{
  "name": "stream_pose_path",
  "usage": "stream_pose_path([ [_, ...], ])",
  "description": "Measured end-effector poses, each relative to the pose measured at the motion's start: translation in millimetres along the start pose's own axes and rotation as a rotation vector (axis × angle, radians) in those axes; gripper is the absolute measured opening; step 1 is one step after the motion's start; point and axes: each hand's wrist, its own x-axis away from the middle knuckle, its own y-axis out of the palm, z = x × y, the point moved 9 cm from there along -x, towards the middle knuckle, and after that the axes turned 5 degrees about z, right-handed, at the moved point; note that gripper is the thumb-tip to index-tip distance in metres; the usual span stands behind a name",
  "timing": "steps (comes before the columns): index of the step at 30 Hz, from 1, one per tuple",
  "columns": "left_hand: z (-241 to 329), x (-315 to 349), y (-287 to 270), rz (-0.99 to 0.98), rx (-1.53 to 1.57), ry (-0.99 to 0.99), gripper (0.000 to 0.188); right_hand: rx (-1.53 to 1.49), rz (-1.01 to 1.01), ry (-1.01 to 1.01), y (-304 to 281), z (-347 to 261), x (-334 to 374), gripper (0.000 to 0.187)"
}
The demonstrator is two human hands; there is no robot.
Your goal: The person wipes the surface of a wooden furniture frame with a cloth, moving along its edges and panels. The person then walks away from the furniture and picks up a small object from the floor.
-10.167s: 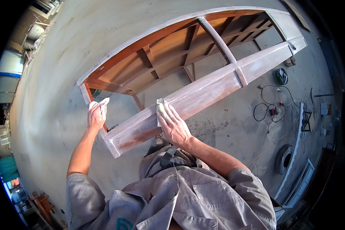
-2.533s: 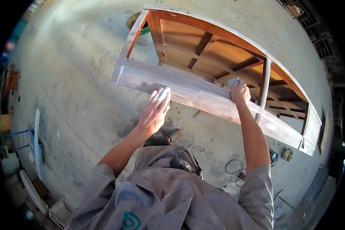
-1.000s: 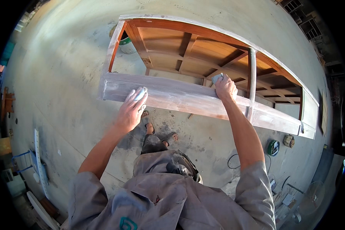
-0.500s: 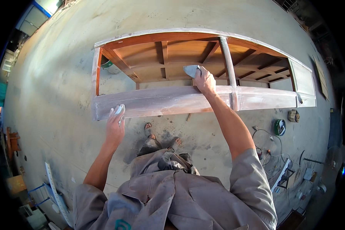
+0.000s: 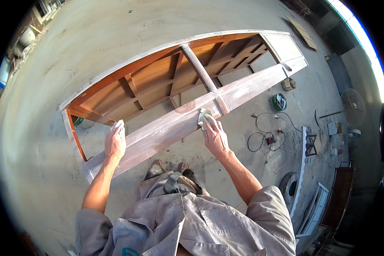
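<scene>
A long wooden furniture frame (image 5: pixel 158 134) lies across in front of me, its faces smeared whitish and its inside orange-brown with crossing slats. My right hand (image 5: pixel 214 137) presses a pale grey sheet, which looks like sandpaper (image 5: pixel 202 116), on the near rail just left of the middle post (image 5: pixel 200 70). The fingers are spread over the sheet. At the rail's left part, my left hand (image 5: pixel 115 144) is closed around a small whitish folded piece (image 5: pixel 118 123), possibly sandpaper too, near the rail's upper edge. Its far side is hidden by the fingers.
Beyond the frame's right end lies a flat board (image 5: pixel 303 33). A green bucket (image 5: pixel 279 102) and a brown lump-like bundle (image 5: pixel 288 84) stand behind the near rail. Cables (image 5: pixel 260 135), a tire (image 5: pixel 289 186) and a long white strip (image 5: pixel 300 170) lie on the floor to the right.
My view has turned, so the frame now slants up to the right. My right hand has come down from the rail's top edge onto its face; my left hand has moved up toward the upper edge.
</scene>
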Motion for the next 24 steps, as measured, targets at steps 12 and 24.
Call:
stream_pose_path([
  [12,-17.8,3.6,14.8,-0.218,0.083,-0.23,0.044,-0.768,-0.042,0.741,-0.9,54.3,11.9,0.053],
  [24,-49.0,-2.1,16.3,-0.249,-0.155,-0.566,0.06,-1.706,0.222,0.841,5.2,106.9,29.5,0.041],
])
